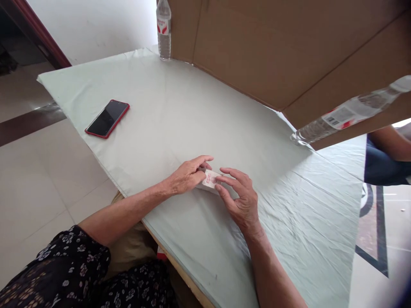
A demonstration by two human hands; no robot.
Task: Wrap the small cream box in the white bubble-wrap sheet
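A small white box with red print (pixel 210 179) sits low over the cloth-covered table, between my two hands. My left hand (pixel 189 176) grips its left end with the thumb on top and the index finger stretched out above. From the other side, my right hand (pixel 240 194) holds the right end between thumb and fingertips, with the index finger raised off it. Part of the box is hidden behind the fingers, and a greyish side of it shows below the printed face.
A phone in a red case (pixel 107 119) lies at the table's left. One plastic bottle (pixel 164 36) stands at the far corner; another bottle (pixel 343 115) is at the right, by a large cardboard panel (pixel 257 47). Another person's arm (pixel 390 143) shows at the right edge.
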